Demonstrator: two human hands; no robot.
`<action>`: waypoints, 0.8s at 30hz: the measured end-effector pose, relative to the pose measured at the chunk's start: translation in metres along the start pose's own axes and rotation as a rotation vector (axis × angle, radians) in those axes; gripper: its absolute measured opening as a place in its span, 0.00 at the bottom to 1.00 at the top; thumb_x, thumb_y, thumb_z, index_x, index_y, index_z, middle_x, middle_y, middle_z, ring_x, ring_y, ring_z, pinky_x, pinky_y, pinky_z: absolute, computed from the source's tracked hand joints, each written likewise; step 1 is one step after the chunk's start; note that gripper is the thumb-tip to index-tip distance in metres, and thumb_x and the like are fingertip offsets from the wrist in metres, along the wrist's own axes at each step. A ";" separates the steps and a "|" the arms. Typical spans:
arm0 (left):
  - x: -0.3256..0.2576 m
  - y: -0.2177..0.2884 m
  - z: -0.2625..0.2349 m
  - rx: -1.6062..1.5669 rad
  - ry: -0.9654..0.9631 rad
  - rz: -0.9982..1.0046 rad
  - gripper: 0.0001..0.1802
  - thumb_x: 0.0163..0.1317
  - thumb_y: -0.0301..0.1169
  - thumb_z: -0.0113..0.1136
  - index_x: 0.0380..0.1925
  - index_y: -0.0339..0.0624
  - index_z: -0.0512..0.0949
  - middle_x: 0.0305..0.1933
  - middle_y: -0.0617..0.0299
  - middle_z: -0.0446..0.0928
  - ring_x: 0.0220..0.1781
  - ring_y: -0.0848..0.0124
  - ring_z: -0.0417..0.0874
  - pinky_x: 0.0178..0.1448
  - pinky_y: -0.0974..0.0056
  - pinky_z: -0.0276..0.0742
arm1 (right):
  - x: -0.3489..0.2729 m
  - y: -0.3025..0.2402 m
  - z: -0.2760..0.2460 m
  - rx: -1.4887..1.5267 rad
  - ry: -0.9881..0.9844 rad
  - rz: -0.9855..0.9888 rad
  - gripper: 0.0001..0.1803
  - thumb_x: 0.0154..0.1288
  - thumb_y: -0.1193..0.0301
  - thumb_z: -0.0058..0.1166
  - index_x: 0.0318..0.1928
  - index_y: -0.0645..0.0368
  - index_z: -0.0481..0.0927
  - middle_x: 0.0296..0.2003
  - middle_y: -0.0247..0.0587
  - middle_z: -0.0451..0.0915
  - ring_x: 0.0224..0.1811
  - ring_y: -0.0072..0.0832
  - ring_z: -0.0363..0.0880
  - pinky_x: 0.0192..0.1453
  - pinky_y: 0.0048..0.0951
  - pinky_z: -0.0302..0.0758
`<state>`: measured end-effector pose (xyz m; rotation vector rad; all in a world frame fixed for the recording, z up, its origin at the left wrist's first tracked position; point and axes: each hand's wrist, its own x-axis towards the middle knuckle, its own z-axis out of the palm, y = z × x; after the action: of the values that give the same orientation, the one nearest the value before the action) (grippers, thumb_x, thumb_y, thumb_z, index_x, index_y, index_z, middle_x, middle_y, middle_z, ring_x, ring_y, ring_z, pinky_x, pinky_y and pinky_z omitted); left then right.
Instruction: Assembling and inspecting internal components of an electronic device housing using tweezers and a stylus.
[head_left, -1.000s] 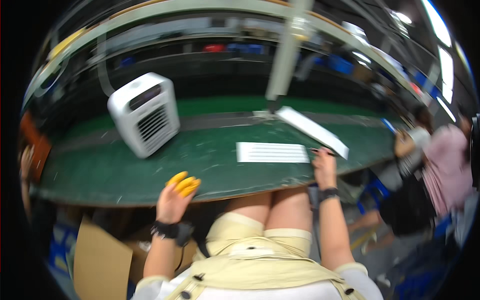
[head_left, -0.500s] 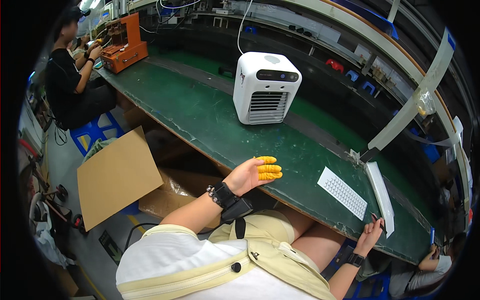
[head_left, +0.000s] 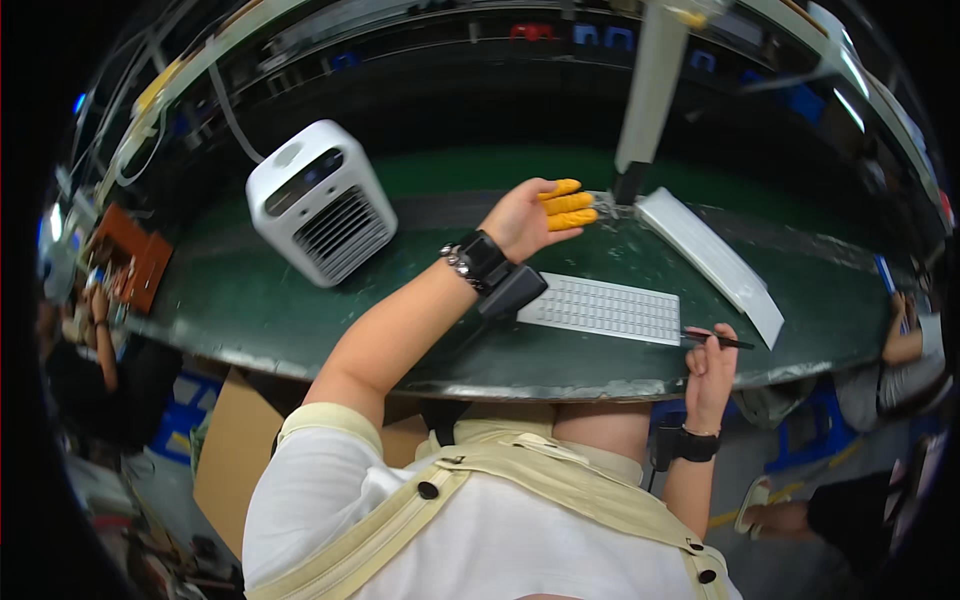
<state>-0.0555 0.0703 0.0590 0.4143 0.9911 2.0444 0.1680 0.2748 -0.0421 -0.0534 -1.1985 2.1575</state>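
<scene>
My left hand (head_left: pixel 535 220) is raised over the table with its fingers stretched out. Yellow finger covers (head_left: pixel 570 205) sit on several of its fingertips, and it holds nothing. Below it lies a white sheet (head_left: pixel 605 308) printed with rows of small rectangles. Beside the sheet's right end, my right hand (head_left: pixel 711 362) pinches a slim black tool (head_left: pixel 735 343); I cannot tell whether it is tweezers or a pen. A long white folded strip (head_left: pixel 710 262) lies beyond the sheet to the right. To the left stands a white air cooler (head_left: pixel 325 205) with a dark slatted front.
The green tabletop (head_left: pixel 440 345) curves across the view, with a pale upright post (head_left: pixel 650 95) at its far edge. An orange fixture (head_left: pixel 130 265) stands at the far left by a seated person. Another person's arm (head_left: pixel 905 340) is at the right. Cardboard (head_left: pixel 230 450) leans below the table.
The view has swung right, so the cooler now appears farther left. My left hand has moved out over the table toward the strip. My right hand still holds the black tool by the sheet.
</scene>
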 end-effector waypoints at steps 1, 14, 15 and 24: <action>0.015 0.001 -0.003 -0.004 0.011 -0.035 0.20 0.57 0.37 0.40 0.46 0.38 0.65 0.51 0.51 0.66 0.55 0.57 0.66 0.58 0.55 0.60 | -0.001 0.000 0.001 0.001 0.007 0.004 0.11 0.61 0.76 0.40 0.45 0.56 0.61 0.36 0.50 0.73 0.17 0.11 0.53 0.22 0.12 0.54; 0.088 -0.020 -0.090 -0.234 0.067 -0.117 0.20 0.57 0.37 0.41 0.46 0.35 0.65 0.52 0.51 0.65 0.57 0.58 0.63 0.61 0.53 0.56 | 0.095 -0.114 0.000 -0.621 0.154 -0.424 0.08 0.59 0.77 0.39 0.40 0.60 0.65 0.32 0.47 0.75 0.22 0.13 0.60 0.31 0.14 0.59; 0.088 -0.019 -0.094 -0.181 0.070 -0.106 0.21 0.57 0.37 0.41 0.47 0.35 0.64 0.52 0.51 0.65 0.57 0.58 0.63 0.61 0.54 0.56 | 0.098 -0.129 -0.005 -0.709 0.190 -0.443 0.06 0.60 0.76 0.38 0.38 0.60 0.66 0.33 0.48 0.75 0.25 0.14 0.60 0.34 0.15 0.60; 0.087 -0.024 -0.106 -0.058 0.018 -0.052 0.21 0.60 0.36 0.37 0.51 0.35 0.61 0.50 0.51 0.66 0.54 0.60 0.66 0.61 0.56 0.58 | 0.066 -0.139 -0.070 -1.668 0.380 -0.023 0.13 0.61 0.67 0.39 0.27 0.65 0.68 0.21 0.45 0.70 0.24 0.30 0.67 0.29 0.27 0.64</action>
<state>-0.1588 0.0938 -0.0319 0.3364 0.9421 2.0276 0.2133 0.4146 0.0420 -1.0426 -2.2781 0.5260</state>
